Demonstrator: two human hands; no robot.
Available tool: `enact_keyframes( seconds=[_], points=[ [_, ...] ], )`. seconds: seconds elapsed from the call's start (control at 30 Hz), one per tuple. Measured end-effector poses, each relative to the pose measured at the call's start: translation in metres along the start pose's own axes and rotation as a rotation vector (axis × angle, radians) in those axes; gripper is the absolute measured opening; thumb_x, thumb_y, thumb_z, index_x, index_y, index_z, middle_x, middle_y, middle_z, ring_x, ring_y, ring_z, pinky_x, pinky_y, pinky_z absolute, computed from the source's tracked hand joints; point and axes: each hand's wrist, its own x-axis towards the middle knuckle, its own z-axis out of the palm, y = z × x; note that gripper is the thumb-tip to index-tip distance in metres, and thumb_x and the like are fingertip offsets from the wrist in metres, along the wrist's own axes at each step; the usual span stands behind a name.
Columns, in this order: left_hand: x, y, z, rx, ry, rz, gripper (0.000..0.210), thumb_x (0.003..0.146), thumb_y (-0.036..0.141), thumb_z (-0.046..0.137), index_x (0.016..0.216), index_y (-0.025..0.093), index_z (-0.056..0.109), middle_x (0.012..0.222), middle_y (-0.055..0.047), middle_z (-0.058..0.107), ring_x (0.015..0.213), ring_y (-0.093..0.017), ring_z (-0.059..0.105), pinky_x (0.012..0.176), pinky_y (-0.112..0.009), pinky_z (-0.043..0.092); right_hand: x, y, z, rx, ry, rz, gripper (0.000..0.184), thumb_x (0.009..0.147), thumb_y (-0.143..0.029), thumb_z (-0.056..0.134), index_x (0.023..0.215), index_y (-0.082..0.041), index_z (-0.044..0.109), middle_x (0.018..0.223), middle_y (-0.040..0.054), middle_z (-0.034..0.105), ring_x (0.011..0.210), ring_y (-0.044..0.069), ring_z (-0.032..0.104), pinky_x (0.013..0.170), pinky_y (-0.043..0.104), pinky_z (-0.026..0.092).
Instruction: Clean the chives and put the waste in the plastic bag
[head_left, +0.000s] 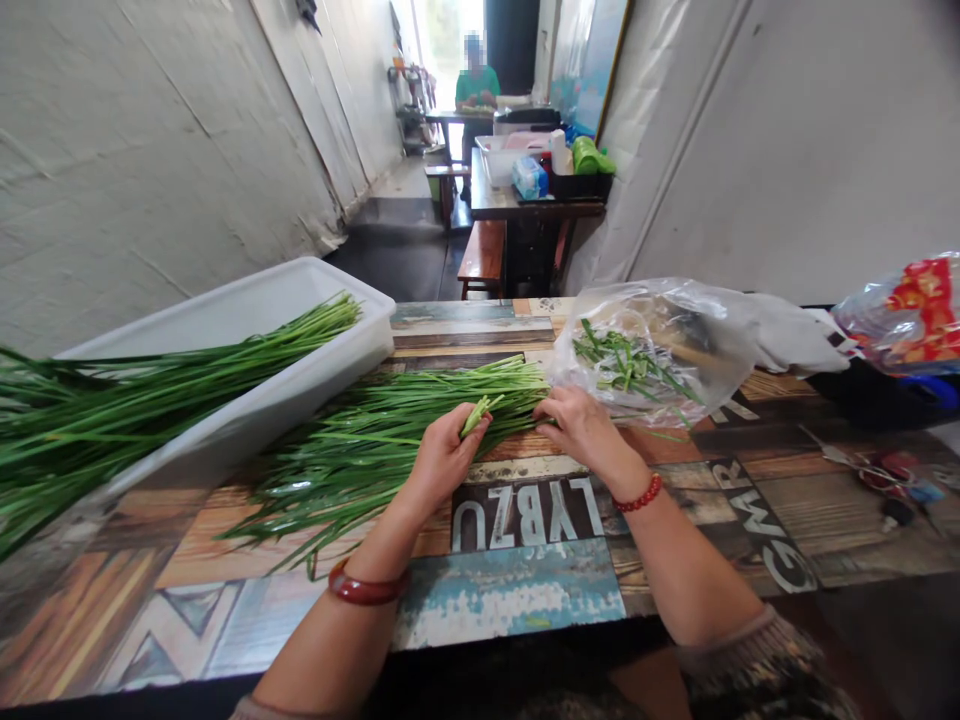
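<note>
Long green garlic chives (390, 410) lie in a loose pile across the wood-patterned table, pale stalk ends to the right. My left hand (448, 455) is closed round a small bunch of chives (478, 412), whose pale ends stick out past the thumb and fingers. At the pile's stalk ends, my right hand (581, 425) is closed, thumb and fingertips pinched on chive stalks. Just beyond it lies a clear plastic bag (675, 320) with green leaf scraps (626, 360) on it. To the left, a white plastic tub (300, 280) holds more chives (172, 400), their leaves hanging over its left side.
Scissors (847, 455) and small items lie at the table's right, below a red-printed plastic package (922, 310). Beyond the table stand a wooden bench (484, 250) and another table (502, 205) with containers on it. A person in green (478, 88) sits at the back.
</note>
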Motion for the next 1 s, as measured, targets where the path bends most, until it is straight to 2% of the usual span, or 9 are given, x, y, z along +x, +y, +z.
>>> enact_keyframes(
  seconds=[0.17, 0.3, 0.43, 0.6, 0.7, 0.87, 1.0],
  points=[
    [-0.001, -0.002, 0.002, -0.027, -0.011, -0.033, 0.024, 0.092, 0.035, 0.047, 0.083, 0.017, 0.061, 0.075, 0.001, 0.060, 0.071, -0.013, 0.052, 0.068, -0.023, 0.040, 0.002, 0.000, 0.003, 0.108, 0.045, 0.020, 0.006, 0.081, -0.014, 0.068, 0.081, -0.020, 0.066, 0.086, 0.0051, 0.063, 0.088, 0.021, 0.055, 0.080, 0.034, 0.042],
    [-0.001, -0.006, 0.003, -0.126, 0.005, -0.085, 0.023, 0.091, 0.037, 0.049, 0.087, 0.018, 0.061, 0.070, 0.002, 0.057, 0.064, -0.012, 0.051, 0.063, -0.023, 0.041, 0.003, 0.002, 0.003, 0.412, 0.076, 0.048, 0.003, 0.082, -0.016, 0.064, 0.080, -0.019, 0.064, 0.081, 0.0013, 0.062, 0.078, 0.016, 0.056, 0.072, 0.028, 0.042],
    [0.001, -0.010, 0.002, -0.179, 0.049, -0.089, 0.027, 0.091, 0.040, 0.051, 0.084, 0.017, 0.064, 0.076, -0.001, 0.062, 0.072, -0.014, 0.056, 0.068, -0.024, 0.044, 0.004, -0.001, 0.000, 0.621, 0.080, 0.108, 0.006, 0.083, -0.023, 0.063, 0.080, -0.018, 0.066, 0.076, 0.0000, 0.064, 0.070, 0.013, 0.055, 0.065, 0.025, 0.041],
    [0.001, -0.007, 0.002, -0.314, 0.021, -0.095, 0.032, 0.091, 0.042, 0.052, 0.094, 0.016, 0.069, 0.093, -0.007, 0.071, 0.088, -0.018, 0.064, 0.083, -0.028, 0.048, 0.004, -0.009, -0.006, 0.680, 0.091, 0.159, 0.017, 0.085, -0.032, 0.060, 0.080, -0.017, 0.068, 0.073, 0.0008, 0.065, 0.066, 0.012, 0.054, 0.059, 0.024, 0.040],
    [0.000, -0.003, 0.003, -0.300, -0.038, -0.093, 0.032, 0.091, 0.042, 0.053, 0.099, 0.016, 0.071, 0.098, -0.007, 0.072, 0.093, -0.020, 0.064, 0.086, -0.030, 0.048, 0.004, -0.012, -0.008, 0.687, 0.099, 0.170, 0.019, 0.085, -0.034, 0.060, 0.081, -0.017, 0.068, 0.074, 0.0010, 0.065, 0.062, 0.012, 0.052, 0.057, 0.024, 0.039],
    [-0.001, 0.003, 0.005, -0.209, -0.111, -0.060, 0.026, 0.091, 0.036, 0.052, 0.091, 0.017, 0.070, 0.089, -0.004, 0.070, 0.085, -0.017, 0.062, 0.082, -0.027, 0.046, 0.003, -0.014, -0.001, 0.685, 0.116, 0.202, 0.019, 0.085, -0.035, 0.061, 0.084, -0.018, 0.069, 0.069, -0.0003, 0.063, 0.056, 0.011, 0.047, 0.053, 0.024, 0.036],
    [-0.001, 0.003, 0.007, -0.189, -0.148, -0.058, 0.023, 0.090, 0.033, 0.053, 0.093, 0.016, 0.068, 0.086, -0.003, 0.069, 0.082, -0.016, 0.059, 0.077, -0.026, 0.045, 0.003, -0.019, 0.007, 0.801, 0.157, 0.232, 0.021, 0.083, -0.035, 0.064, 0.095, -0.018, 0.068, 0.070, -0.0006, 0.063, 0.058, 0.011, 0.051, 0.055, 0.024, 0.039]
  ],
)
